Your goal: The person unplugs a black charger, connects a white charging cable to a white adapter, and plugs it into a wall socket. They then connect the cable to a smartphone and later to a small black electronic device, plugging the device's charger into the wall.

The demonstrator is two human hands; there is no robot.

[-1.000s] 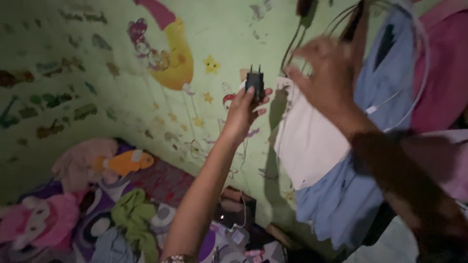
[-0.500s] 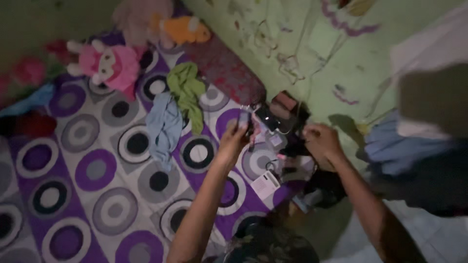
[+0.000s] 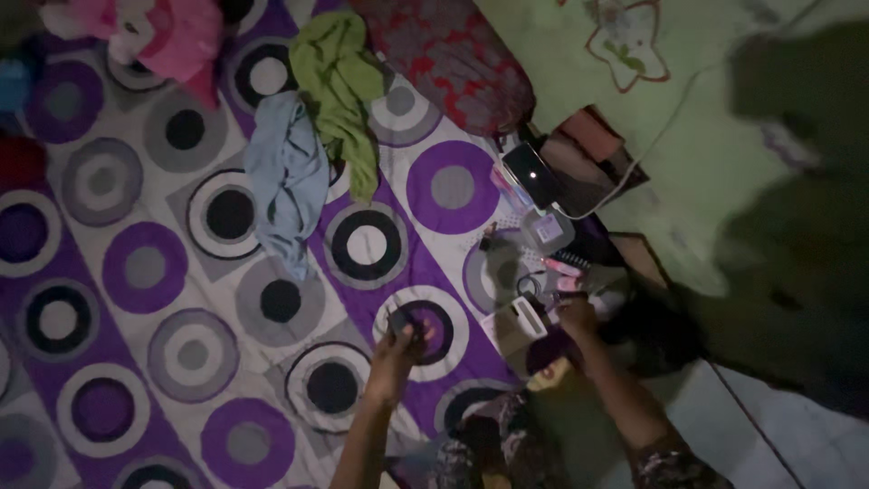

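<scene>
In the head view, a small dark charger block is held in the left hand, fingers closed round it, above the purple-circled bed sheet. The right hand is lowered into a clutter of small items at the mattress edge; whether it grips anything cannot be told. The block is judged already in hand, the sorting among the clutter unfinished. One dark phone on a white cable is seen, two loose cloths, one green and one blue, and one red patterned pillow.
</scene>
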